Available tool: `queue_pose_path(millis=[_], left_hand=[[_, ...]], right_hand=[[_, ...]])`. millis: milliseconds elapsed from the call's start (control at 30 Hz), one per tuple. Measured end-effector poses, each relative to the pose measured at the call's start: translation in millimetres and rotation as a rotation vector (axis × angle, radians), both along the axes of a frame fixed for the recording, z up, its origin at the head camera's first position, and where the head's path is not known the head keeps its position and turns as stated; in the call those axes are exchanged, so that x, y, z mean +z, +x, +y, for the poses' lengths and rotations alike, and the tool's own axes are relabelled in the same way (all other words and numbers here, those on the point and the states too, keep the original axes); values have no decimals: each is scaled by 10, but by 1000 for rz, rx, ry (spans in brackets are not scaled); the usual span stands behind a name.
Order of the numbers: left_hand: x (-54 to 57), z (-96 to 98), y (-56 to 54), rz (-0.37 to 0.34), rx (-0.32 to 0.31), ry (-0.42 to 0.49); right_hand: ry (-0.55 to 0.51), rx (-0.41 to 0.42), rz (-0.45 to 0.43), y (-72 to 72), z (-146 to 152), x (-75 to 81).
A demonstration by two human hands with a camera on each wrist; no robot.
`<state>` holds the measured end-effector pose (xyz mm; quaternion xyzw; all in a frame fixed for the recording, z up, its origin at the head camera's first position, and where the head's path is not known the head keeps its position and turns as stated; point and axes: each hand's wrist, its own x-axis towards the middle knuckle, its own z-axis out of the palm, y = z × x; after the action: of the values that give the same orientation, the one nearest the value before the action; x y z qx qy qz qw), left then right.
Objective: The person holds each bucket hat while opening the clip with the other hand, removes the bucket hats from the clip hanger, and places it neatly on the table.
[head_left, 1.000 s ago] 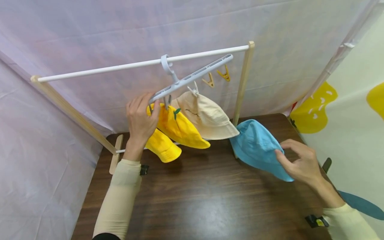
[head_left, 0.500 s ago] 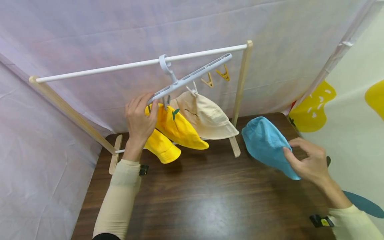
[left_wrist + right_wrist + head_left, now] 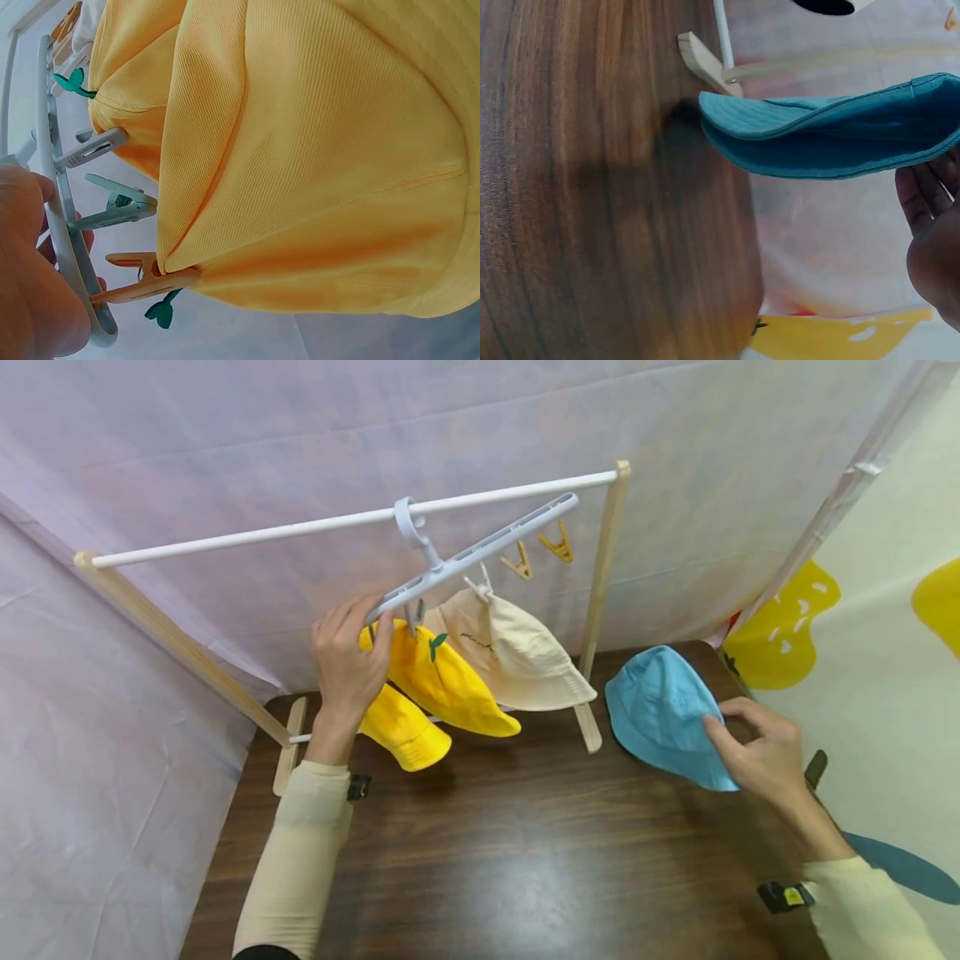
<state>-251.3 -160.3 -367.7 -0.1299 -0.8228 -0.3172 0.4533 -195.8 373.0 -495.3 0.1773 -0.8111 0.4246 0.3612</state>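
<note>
My left hand grips the near end of a pale grey clip hanger, which hooks over the rack's white bar. From its clips hang a yellow bucket hat, a second yellow hat with a green leaf sprout, and a cream bucket hat. In the left wrist view an orange peg bites the nearest yellow hat's crown. My right hand pinches a light blue bucket hat between thumb and fingers, right of the rack. Its dark hollow underside shows in the right wrist view.
Two pegs, a tan one and a mustard one, dangle from the hanger's far end without hats. The rack's right post separates them from the blue hat. Brown wooden table lies below; white cloth hangs behind.
The blue hat shifts right, away from the rack's foot, which comes into sight; then it tips a little upright. My left hand and the hanger stay nearly still.
</note>
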Motion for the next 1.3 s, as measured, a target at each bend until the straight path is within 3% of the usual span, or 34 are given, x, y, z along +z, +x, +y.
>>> queue_pose_path(millis=[233,433,1000,1300], left_hand=[[4,3,-5,3,3,-3],[7,-1,2,5,6,-4],[-2,6,22,-5,6,-5],[-20,7,7,12,1,1]], right_hand=[[-75,-126,-210,-65,66,-94],[-30,-216,-351,-127,157,-152],[88,-294,-557,-425,316,-355],[39,-377,-594,-612,349,-473]])
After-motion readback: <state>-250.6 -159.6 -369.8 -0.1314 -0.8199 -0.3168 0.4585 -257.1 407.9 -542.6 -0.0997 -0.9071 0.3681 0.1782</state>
